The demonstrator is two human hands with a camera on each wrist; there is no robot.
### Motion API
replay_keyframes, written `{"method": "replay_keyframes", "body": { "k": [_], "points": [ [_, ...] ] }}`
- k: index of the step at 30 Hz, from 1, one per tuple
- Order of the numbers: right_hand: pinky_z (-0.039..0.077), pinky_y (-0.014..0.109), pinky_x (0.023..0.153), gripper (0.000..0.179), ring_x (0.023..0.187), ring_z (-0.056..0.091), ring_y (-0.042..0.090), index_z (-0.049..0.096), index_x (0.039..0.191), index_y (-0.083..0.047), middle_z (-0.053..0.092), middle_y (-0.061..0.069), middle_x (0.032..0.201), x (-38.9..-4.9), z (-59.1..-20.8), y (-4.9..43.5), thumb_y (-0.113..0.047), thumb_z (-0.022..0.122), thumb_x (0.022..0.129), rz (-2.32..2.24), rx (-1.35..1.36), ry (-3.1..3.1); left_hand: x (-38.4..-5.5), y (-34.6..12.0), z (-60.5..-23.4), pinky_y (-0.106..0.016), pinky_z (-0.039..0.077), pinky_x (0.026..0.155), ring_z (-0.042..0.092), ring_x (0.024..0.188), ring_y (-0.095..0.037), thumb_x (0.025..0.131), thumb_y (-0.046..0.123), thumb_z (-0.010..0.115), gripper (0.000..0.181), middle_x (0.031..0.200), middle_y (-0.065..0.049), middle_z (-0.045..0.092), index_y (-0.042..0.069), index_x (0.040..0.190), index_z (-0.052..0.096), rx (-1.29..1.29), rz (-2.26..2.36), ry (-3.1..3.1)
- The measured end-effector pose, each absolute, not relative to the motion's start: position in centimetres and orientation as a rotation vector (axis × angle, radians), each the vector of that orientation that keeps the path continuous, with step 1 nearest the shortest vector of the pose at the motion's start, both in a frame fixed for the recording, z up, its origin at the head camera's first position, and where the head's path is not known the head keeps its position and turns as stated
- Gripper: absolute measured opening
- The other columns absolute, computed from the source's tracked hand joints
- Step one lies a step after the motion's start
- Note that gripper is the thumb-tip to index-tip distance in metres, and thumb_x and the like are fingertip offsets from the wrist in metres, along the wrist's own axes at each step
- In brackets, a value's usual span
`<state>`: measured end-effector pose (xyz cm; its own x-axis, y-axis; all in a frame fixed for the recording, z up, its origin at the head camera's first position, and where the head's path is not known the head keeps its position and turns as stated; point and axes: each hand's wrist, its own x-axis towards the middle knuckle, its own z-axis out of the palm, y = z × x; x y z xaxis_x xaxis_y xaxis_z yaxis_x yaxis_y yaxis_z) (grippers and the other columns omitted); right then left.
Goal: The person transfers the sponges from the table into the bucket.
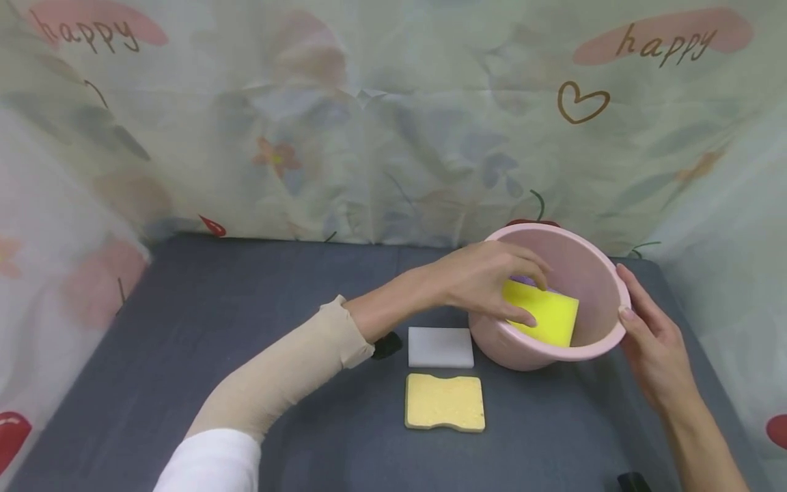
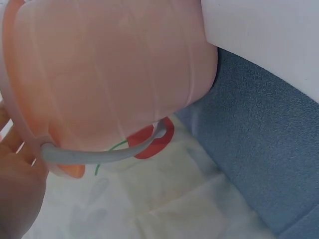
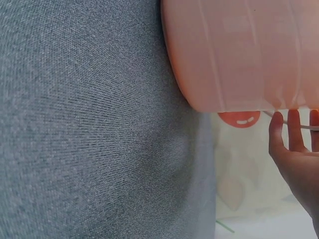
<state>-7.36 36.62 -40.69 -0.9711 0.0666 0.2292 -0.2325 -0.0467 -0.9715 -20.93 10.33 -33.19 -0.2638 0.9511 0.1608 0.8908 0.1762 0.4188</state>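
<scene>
A pink bucket (image 1: 522, 352) with a grey handle (image 2: 94, 157) stands on the dark table, its mouth tilted toward me. My left hand (image 1: 476, 277) reaches over the near left rim and pinches a bright yellow sponge (image 1: 547, 311) inside, thumb across its front face. Something purple shows behind the sponge, partly hidden by the fingers. With my right hand (image 1: 654, 342) I grip the bucket's right rim, thumb on the lip and fingers around the outside. The right wrist view shows fingers of this hand (image 3: 299, 159) against the bucket wall (image 3: 239, 55).
Left of the bucket lies a white rectangular sponge (image 1: 440, 347). Nearer to me is a pale yellow sponge (image 1: 445, 403) with notched long sides. A patterned curtain (image 1: 369, 137) hangs behind the table (image 1: 203, 328). A small black object (image 1: 633, 482) sits at the bottom right.
</scene>
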Motion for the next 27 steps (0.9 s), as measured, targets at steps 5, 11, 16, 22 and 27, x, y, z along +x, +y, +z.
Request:
{"method": "replay_keyframes", "body": {
  "k": [5, 11, 16, 22, 27],
  "points": [
    [0.044, 0.016, 0.093, 0.056, 0.135, 0.042, 0.005, 0.031, 0.156, -0.007, 0.031, 0.002, 0.16, -7.4, -40.7, 36.7, 0.006, 0.041, 0.103, 2.132, 0.194, -2.006, -21.0, 8.8, -33.2, -0.017, 0.037, 0.101, 0.047, 0.127, -0.001, 0.085, 0.048, 0.075, 0.049, 0.135, 0.01, 0.058, 0.023, 0.127, 0.069, 1.827, 0.738, 2.402],
    [0.044, 0.015, 0.092, 0.056, 0.135, 0.043, 0.004, 0.032, 0.156, -0.009, 0.03, 0.002, 0.161, -7.4, -40.6, 36.7, 0.004, 0.043, 0.103, 2.117, 0.157, -2.024, -21.0, 6.7, -33.8, -0.022, 0.036, 0.105, 0.045, 0.132, -0.005, 0.085, 0.047, 0.076, 0.054, 0.139, 0.006, 0.058, 0.019, 0.13, 0.068, 1.832, 0.782, 2.452],
    [0.044, 0.014, 0.092, 0.056, 0.134, 0.043, 0.003, 0.032, 0.156, -0.009, 0.031, 0.002, 0.161, -7.4, -40.7, 36.6, 0.004, 0.043, 0.103, 2.102, 0.147, -2.034, -20.9, 5.0, -34.6, -0.024, 0.034, 0.108, 0.046, 0.134, -0.008, 0.084, 0.044, 0.079, 0.051, 0.14, 0.004, 0.058, 0.018, 0.126, 0.07, 1.884, 0.859, 2.485],
    [0.043, 0.016, 0.093, 0.055, 0.134, 0.043, 0.004, 0.032, 0.156, -0.008, 0.032, 0.002, 0.16, -7.4, -40.6, 36.6, 0.005, 0.042, 0.103, 2.126, 0.17, -2.012, -20.3, 2.6, -35.7, -0.028, 0.037, 0.107, 0.044, 0.136, -0.01, 0.084, 0.043, 0.078, 0.051, 0.146, 0.002, 0.052, 0.022, 0.13, 0.068, 1.855, 0.9, 2.529],
    [0.043, 0.015, 0.093, 0.055, 0.134, 0.044, 0.003, 0.032, 0.156, -0.008, 0.032, 0.001, 0.16, -7.3, -40.7, 36.6, 0.004, 0.042, 0.103, 2.129, 0.163, -2.014, -19.6, 0.7, -36.8, -0.034, 0.044, 0.102, 0.045, 0.136, -0.015, 0.085, 0.043, 0.078, 0.06, 0.153, 0.002, 0.044, 0.022, 0.138, 0.061, 1.771, 0.865, 2.61]
  ]
}}
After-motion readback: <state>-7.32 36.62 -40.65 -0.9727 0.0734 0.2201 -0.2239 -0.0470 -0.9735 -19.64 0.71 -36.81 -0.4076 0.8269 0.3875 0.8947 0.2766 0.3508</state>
